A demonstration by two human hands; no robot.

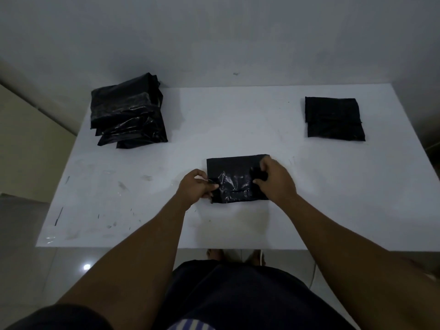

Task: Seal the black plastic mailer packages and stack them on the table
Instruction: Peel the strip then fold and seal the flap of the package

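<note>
A black plastic mailer (234, 178) lies flat on the white table (238, 120), near its front middle. My left hand (194, 189) pinches the mailer's left edge between thumb and fingers. My right hand (273, 179) grips the mailer's right side, fingers curled over the plastic. The near half of the mailer is wrinkled and shiny. At the back left stands a loose pile of several black mailers (127, 113). At the back right lies a neat low stack of black mailers (333, 119).
The table's front edge (166, 246) runs just ahead of my body. A grey wall rises right behind the table. Small dark scraps and scuffs mark the table's left front part. The floor shows to the left and right.
</note>
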